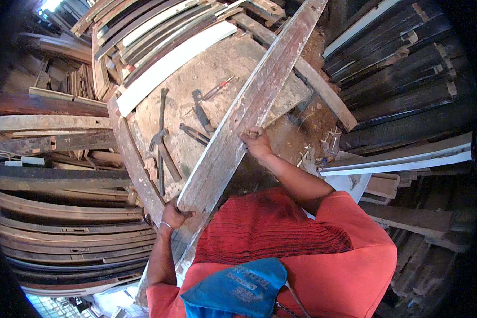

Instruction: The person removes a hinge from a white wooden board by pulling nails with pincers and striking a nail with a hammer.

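A long weathered wooden plank (217,159), with worn whitish and reddish paint, slants across the view from lower left to upper right. My left hand (175,214) is closed round its left edge at the lower part. Further up, my right hand (257,142) grips the right edge, fingers curled over the top face. Beyond the plank, on a worn wooden worktable (143,127), lie a claw hammer (167,156), a long dark metal bar (162,111), pliers (195,134), a dark-handled tool (201,108) and a red-handled screwdriver (220,87).
A white board (169,69) lies along the table's far left side, beside stacked timber (159,26). More boards (63,228) are piled at the left. Dark planks (397,79) fill the right, with a white-edged beam (403,156) jutting toward me.
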Demonstrator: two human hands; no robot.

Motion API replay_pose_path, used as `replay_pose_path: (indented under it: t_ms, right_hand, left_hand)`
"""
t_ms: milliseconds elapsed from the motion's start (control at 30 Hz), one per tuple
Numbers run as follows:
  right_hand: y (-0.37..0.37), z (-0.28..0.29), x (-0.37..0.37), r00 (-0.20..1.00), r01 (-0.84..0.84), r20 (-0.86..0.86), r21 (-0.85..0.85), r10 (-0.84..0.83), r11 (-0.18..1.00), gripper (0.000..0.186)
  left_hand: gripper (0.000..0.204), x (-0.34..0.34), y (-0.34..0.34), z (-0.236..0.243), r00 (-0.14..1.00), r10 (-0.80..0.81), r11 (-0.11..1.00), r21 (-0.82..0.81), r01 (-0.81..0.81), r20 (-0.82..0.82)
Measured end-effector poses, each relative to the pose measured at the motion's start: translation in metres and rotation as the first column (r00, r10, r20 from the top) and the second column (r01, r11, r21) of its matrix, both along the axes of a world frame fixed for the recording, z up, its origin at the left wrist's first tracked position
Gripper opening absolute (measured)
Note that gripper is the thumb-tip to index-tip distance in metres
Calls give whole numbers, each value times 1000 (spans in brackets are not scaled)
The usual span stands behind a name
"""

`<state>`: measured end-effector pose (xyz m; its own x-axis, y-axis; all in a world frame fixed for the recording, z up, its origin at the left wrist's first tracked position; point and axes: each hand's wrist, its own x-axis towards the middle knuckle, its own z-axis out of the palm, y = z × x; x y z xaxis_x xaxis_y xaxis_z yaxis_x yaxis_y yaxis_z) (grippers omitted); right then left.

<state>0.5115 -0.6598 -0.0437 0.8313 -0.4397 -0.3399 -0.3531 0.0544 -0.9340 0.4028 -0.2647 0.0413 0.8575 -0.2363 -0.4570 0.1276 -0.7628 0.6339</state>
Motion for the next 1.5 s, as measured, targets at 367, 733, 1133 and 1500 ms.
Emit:
replay_pose_path:
  t_ms: [367,733,1133,1500]
  right_hand:
    - [-42,-43,-95,953,5,-281,380,110,925,21]
    - [-80,-69,-50,942,-18,-273,540,196,841,60]
    - [-194,-61,93,978,-118,-7,808,209,577,89]
    - [-154,-3,86,998,-59,49,492,40,869,81]
  left_hand:
    - [72,9,6,-11,990,-73,991,-121,57,-124]
    - [61,-8,-3,-17,998,22,1000,22,-21,-60]
    - [57,-68,-66,38,962,273,899,360,-250,-15]
    - [35,-173,-149,-2,867,288,808,381,-448,407]
